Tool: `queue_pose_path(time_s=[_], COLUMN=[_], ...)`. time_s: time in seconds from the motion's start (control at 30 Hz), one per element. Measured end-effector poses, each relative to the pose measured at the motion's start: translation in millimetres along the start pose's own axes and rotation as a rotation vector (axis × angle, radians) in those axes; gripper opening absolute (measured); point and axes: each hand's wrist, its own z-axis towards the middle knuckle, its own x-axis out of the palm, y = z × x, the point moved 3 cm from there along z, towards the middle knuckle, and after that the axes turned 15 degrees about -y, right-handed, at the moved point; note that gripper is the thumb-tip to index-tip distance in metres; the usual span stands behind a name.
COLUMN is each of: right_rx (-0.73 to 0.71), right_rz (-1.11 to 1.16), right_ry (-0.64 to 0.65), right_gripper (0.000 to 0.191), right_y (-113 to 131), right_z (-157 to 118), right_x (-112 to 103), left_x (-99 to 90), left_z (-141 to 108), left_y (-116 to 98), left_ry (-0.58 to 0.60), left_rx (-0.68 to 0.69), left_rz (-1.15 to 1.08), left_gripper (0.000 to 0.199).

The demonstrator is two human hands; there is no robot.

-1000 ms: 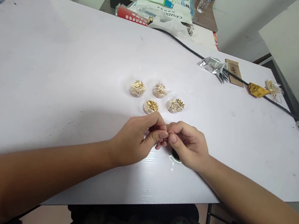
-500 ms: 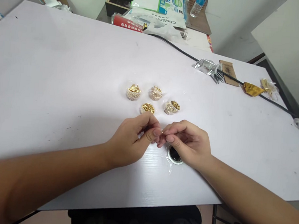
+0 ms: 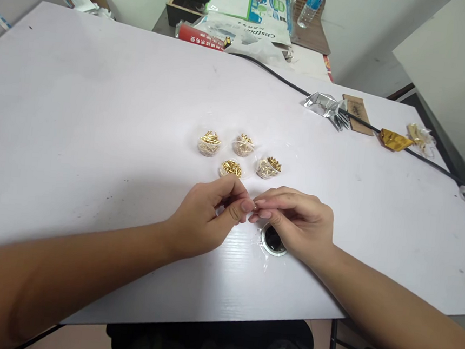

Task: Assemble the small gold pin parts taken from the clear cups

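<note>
Thumb and forefinger of the left hand (image 3: 208,216) are pinched tight, and the right hand (image 3: 302,218) meets them tip to tip, its own thumb and forefinger closed on the same tiny gold-coloured piece (image 3: 255,207). From where I stand, it's probably a slim metal pin, though the fingers cover most of it. The piece is up between the two hands, above the counter (image 3: 100,103). I'd call this close fingertip work, turning or lining up something small. The next move calls for a light, steady grip from both sides; a slip could drop the piece where it would be hard to spot.

Just under the right hand sits a round dish (image 3: 263,239), pale-rimmed and dark in the middle, partly hidden by the palm. Past the knuckles are four little clear cups of gold-coloured bits: the near cup (image 3: 220,169) by the left forefinger, the right cup (image 3: 266,171), and the left cup (image 3: 209,151) and middle cup (image 3: 242,151) behind. Farther out, a black cable (image 3: 281,80) runs past a silver foil packet (image 3: 324,103) and a gold foil packet (image 3: 394,140).
</note>
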Motion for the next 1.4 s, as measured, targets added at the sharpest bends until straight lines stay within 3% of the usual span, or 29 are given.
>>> queue_pose_path(time_s=[0.3, 0.57, 0.8, 1.4], right_rx=[0.033, -0.046, 0.023, 0.122], right_rz=[0.006, -0.016, 0.093, 0.175], right_ry=[0.013, 0.047, 0.032, 0.002], right_gripper=[0.026, 0.028, 0.027, 0.017], right_y=[3, 3, 4, 3], right_z=[0, -4, -9, -7], right_x=[3, 7, 17, 22], left_x=[0.9, 3.6, 5.2, 3.8], left_z=[1, 1, 1, 1], left_y=[1, -1, 2, 0], left_ry=[-0.038, 0.004, 0.059, 0.037], left_rx=[-0.059, -0.080, -0.077, -0.026], left_rz=[-0.060, -0.108, -0.126, -0.098], left_gripper=[0.023, 0.022, 0.023, 0.023])
